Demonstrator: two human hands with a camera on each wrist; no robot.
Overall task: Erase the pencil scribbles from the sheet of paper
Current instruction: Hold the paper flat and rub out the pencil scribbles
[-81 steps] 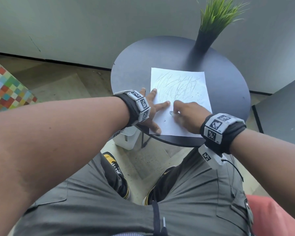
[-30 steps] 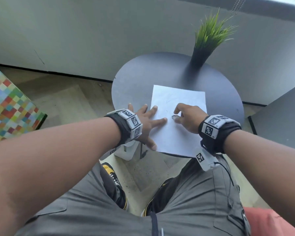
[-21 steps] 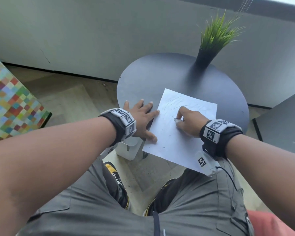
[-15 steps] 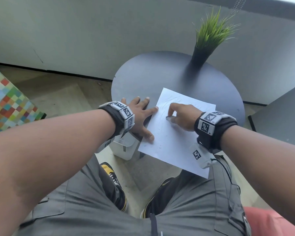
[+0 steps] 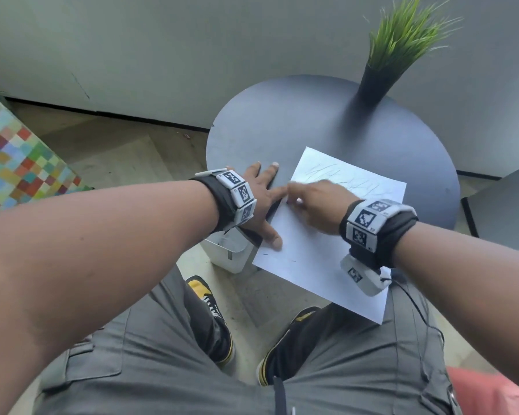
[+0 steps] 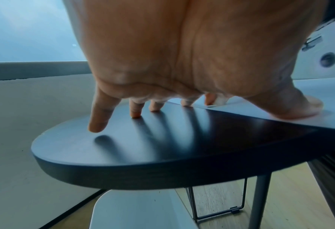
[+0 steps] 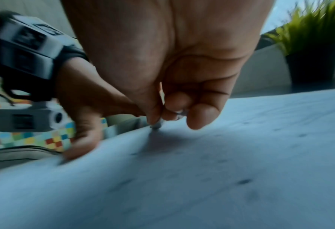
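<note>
Nearest me, the white sheet of paper point(image 5: 318, 259) hangs its near corner past the edge of the round dark-grey table point(image 5: 297, 121), over my lap, so that part has no backing and I would not rub there. My left hand point(image 5: 261, 202) lies flat with fingers spread: thumb pressing the sheet's left margin, index tip at its edge, the other fingers on bare tabletop. My right hand point(image 5: 318, 202) is curled, pinching a small pale eraser point(image 7: 156, 125) at its tip against the paper near the left edge. I judge short strokes away from the anchoring thumb will keep the sheet from buckling or skewing further. Faint grey pencil scribbles point(image 5: 342, 175) remain on the far part, so there is work left. Beyond, the table is open up to the black pot of green grass point(image 5: 381, 76) at its far rim; I'd keep clear of that.
</note>
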